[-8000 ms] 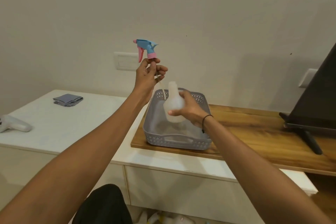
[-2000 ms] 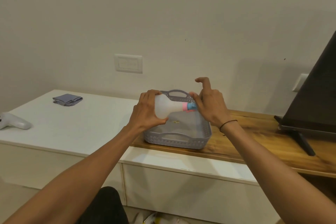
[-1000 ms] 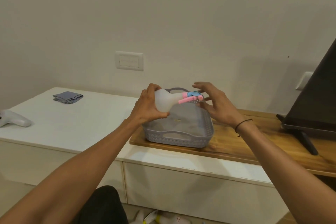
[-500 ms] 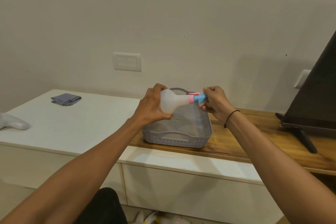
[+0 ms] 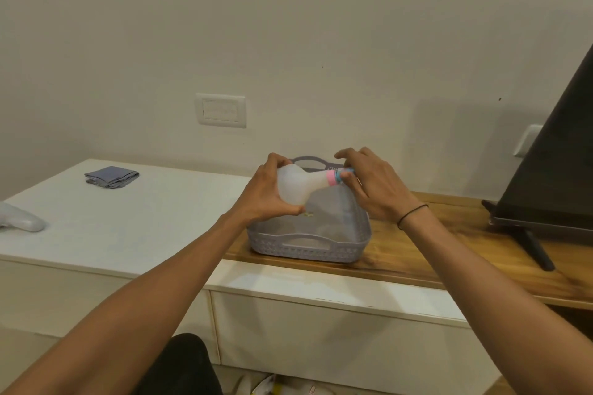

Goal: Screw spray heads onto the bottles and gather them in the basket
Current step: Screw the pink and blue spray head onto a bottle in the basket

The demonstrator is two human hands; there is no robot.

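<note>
Held sideways above the basket (image 5: pixel 308 245) at the wooden board's left end, the light, slick, seemingly empty bottle (image 5: pixel 296 184) sits in the left hand's (image 5: pixel 263 199) curled fingers while the right hand (image 5: pixel 373 184) pinches the spray head's (image 5: pixel 337 176) collar, the best twisting hold.

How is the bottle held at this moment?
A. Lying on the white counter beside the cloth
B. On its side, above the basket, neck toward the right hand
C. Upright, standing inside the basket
B: the left hand grips the bottle sideways above the basket, while the right hand holds the spray head.
</note>
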